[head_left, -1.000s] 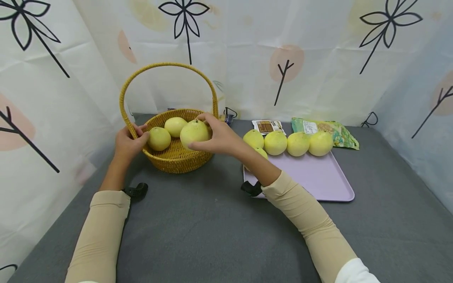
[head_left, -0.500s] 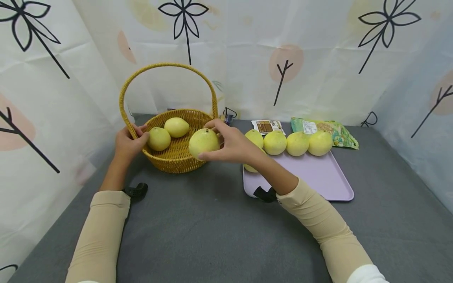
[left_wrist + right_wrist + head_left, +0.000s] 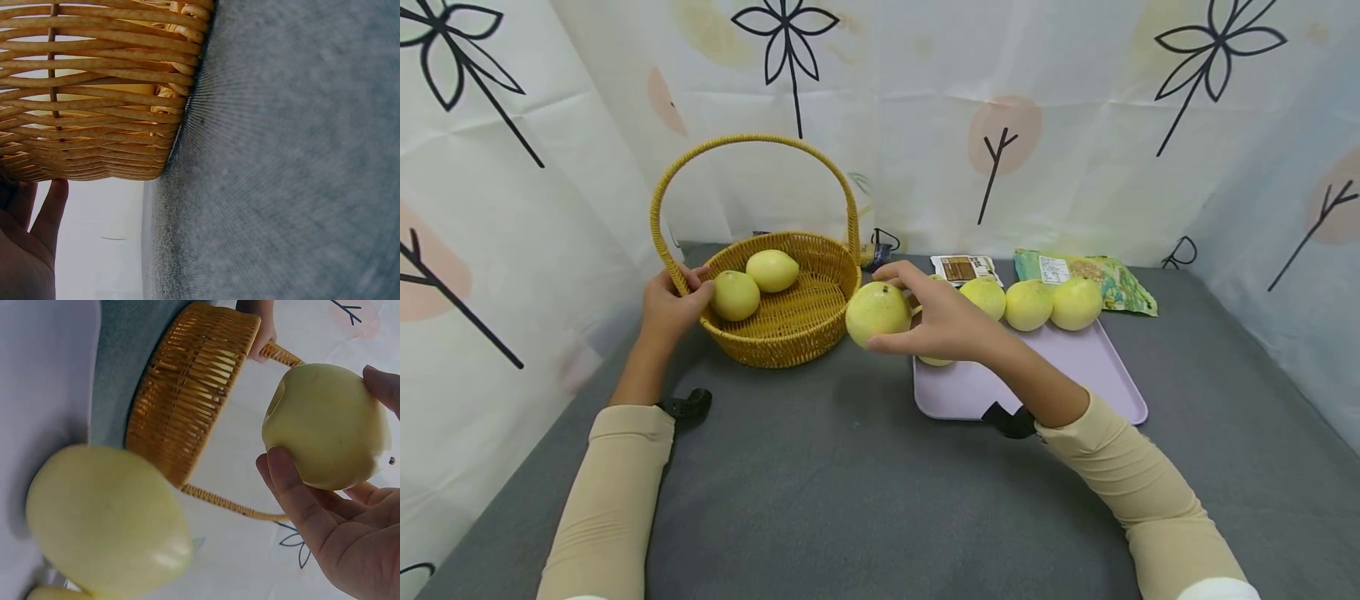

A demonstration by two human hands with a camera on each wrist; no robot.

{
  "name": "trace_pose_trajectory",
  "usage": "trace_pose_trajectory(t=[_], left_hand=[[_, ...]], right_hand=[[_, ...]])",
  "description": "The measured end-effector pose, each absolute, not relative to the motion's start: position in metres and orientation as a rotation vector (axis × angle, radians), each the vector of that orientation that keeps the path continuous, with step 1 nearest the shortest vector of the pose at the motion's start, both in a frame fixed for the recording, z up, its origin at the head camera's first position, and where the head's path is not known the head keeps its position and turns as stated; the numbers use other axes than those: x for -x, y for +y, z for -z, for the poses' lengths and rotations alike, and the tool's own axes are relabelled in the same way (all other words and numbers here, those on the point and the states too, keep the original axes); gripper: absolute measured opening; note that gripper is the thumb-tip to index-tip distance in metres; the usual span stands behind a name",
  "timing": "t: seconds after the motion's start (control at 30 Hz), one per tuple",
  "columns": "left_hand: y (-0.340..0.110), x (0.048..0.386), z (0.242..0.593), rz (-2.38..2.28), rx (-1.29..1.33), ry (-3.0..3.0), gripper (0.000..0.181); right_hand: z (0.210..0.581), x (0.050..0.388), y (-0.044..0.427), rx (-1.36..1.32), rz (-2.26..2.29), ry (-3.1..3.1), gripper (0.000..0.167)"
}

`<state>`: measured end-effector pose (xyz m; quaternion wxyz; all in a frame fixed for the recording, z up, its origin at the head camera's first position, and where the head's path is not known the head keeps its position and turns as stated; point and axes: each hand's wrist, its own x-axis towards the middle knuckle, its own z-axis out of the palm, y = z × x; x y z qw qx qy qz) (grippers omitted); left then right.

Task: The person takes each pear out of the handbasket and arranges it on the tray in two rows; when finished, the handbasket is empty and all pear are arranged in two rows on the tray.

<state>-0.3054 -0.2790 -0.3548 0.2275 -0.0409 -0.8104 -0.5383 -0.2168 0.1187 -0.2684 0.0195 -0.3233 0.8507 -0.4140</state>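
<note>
A round yellow-green fruit (image 3: 877,314) is held up between thumb and fingers of the right hand (image 3: 951,321), just right of the wicker basket (image 3: 775,346); the right wrist view shows the fruit (image 3: 328,425) in the same hand (image 3: 359,544). At the basket's left side the left hand (image 3: 672,307) grips the rim by the foot of the tall handle. Two more fruits, one near the left hand (image 3: 735,296) and one behind it (image 3: 772,271), lie inside. In the left wrist view, fingers of the left hand (image 3: 31,244) touch the basket's woven wall (image 3: 94,131).
On the right lies a lilac tray (image 3: 1097,375) with several fruits (image 3: 1028,305) along its back and left parts. Behind it are a green bag (image 3: 1120,287) and a small brown-and-white packet (image 3: 962,267). A patterned curtain (image 3: 917,183) borders the grey table (image 3: 820,500).
The right hand has moved right with its fruit, from above the basket's inside to beyond its right rim. The left hand has stayed on the basket.
</note>
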Motion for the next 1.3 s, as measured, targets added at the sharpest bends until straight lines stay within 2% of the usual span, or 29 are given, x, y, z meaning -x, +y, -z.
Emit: trace_pose_trajectory(t=[0.37, 0.67, 0.9, 1.3], left_hand=[[-0.278, 0.303, 0.354, 1.488, 0.095, -2.242, 0.023], [-0.279, 0.300, 0.354, 1.475, 0.095, -2.234, 0.024], [-0.279, 0.300, 0.352, 1.500, 0.072, -2.291, 0.025], [-0.272, 0.294, 0.343, 1.540, 0.091, -2.261, 0.022]], right_hand=[[0.265, 0.214, 0.176, 0.903, 1.239, 2.697, 0.071], [0.251, 0.221, 0.214, 0.684, 1.029, 2.809, 0.062], [0.260, 0.232, 0.226, 0.592, 0.701, 2.843, 0.067], [0.280, 0.241, 0.221, 0.635, 0.485, 2.777, 0.058]])
